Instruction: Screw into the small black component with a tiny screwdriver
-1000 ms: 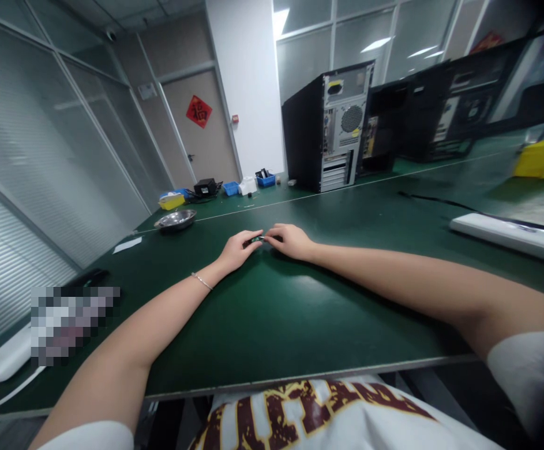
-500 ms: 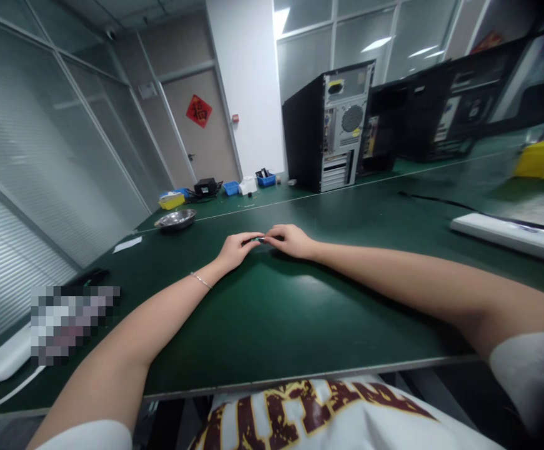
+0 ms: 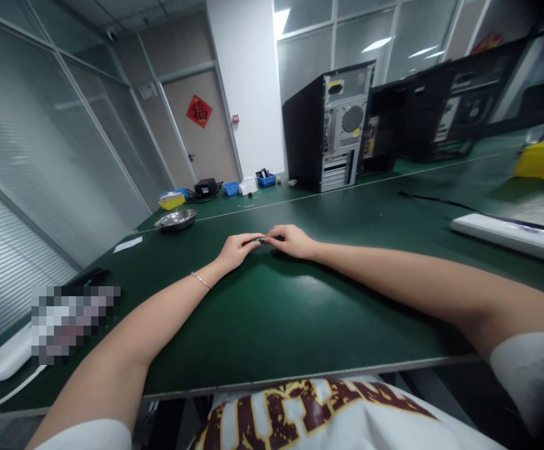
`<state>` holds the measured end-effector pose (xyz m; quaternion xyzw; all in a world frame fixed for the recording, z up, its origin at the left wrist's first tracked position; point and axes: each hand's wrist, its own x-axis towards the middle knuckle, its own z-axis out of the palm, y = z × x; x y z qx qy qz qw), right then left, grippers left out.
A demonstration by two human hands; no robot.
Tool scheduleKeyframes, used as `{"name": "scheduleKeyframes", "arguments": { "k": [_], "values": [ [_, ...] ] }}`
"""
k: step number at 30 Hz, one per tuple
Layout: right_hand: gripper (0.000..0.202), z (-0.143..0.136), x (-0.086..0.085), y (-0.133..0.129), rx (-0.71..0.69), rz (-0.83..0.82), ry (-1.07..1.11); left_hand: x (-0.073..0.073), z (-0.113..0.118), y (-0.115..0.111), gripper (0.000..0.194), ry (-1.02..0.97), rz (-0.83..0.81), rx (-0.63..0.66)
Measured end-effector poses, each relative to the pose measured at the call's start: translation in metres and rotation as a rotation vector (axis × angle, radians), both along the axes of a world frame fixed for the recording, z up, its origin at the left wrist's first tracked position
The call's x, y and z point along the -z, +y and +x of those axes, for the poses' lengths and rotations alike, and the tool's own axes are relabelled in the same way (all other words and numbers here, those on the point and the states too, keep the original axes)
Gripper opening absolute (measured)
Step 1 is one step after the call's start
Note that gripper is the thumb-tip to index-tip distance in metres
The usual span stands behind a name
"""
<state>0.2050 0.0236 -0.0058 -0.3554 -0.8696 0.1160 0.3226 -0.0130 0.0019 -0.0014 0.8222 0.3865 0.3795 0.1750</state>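
Note:
Both hands meet over the middle of the green table (image 3: pixel 234 331). Between the fingertips sits a tiny dark and silvery piece (image 3: pixel 262 240), too small and too covered to name. My left hand (image 3: pixel 235 250) is closed in a pinch at its left side, with a bit of green showing by the fingers. From the right, my right hand (image 3: pixel 291 240) pinches the same spot with thumb and forefinger. The fingers hide most of the piece.
A metal bowl (image 3: pixel 177 220) stands at the back left, near small blue trays (image 3: pixel 231 188). Black computer towers (image 3: pixel 304 134) line the back. A white power strip (image 3: pixel 516 237) lies right, a yellow bin (image 3: pixel 541 156) behind it. Another white strip (image 3: pixel 4 359) lies front left.
Hardly anything differs. The fingertips have shifted very slightly around the small piece; both arms stay in place.

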Motion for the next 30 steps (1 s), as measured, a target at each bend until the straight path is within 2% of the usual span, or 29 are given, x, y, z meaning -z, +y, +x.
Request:
{"name": "scheduleKeyframes", "arguments": {
  "k": [10,16,21,30],
  "values": [
    [0.028,-0.001,0.000,-0.002,0.018,0.022,-0.035,0.003,0.000,0.001,0.027,0.020,0.055,0.001],
    [0.031,0.000,0.000,-0.001,-0.027,-0.001,0.017,0.004,-0.001,0.002,0.030,-0.044,-0.047,0.010],
    [0.030,-0.002,-0.001,-0.003,0.022,0.004,-0.025,0.004,0.002,0.002,0.029,-0.070,-0.094,0.022],
    [0.027,-0.003,-0.002,-0.003,0.166,-0.016,-0.054,0.012,-0.001,0.018,0.027,-0.346,-0.242,0.058]
  ]
}}
